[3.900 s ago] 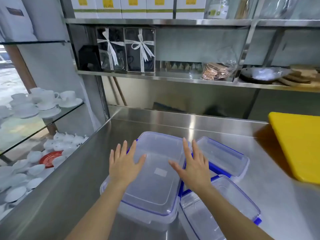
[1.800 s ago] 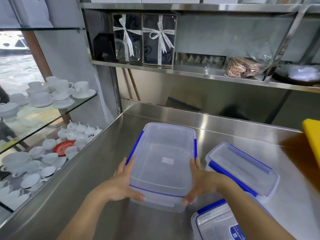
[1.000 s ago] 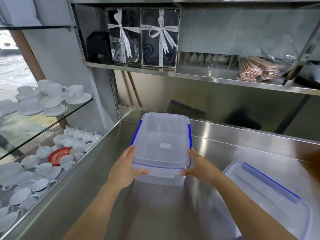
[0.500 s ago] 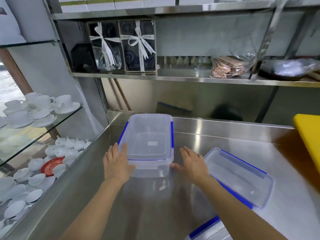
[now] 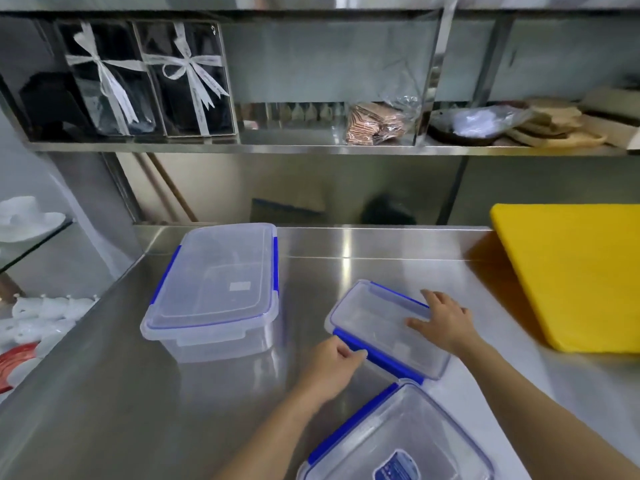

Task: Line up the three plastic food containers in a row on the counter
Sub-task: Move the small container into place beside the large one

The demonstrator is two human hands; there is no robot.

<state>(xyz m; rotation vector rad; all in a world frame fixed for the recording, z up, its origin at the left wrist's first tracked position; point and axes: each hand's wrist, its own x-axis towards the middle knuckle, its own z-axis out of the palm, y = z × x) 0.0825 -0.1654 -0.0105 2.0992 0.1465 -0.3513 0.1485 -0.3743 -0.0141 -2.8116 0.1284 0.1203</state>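
Note:
Three clear plastic containers with blue lid clips are on the steel counter (image 5: 104,393). The large container (image 5: 214,289) stands alone at the back left, with no hand on it. The small container (image 5: 377,327) lies at an angle in the middle. My left hand (image 5: 329,367) grips its near blue clip edge. My right hand (image 5: 443,320) presses on its far right side. The third container (image 5: 398,441), with a blue label on its lid, sits at the bottom edge, partly cut off.
A yellow cutting board (image 5: 575,271) lies at the right, close to the small container. A steel shelf (image 5: 311,147) above holds ribboned boxes and packets. White cups and teapots (image 5: 41,313) sit on glass shelves beyond the counter's left edge.
Both hands let go of the large container, which stays at the back left. They moved right and took hold of the small container. The camera view shifted right.

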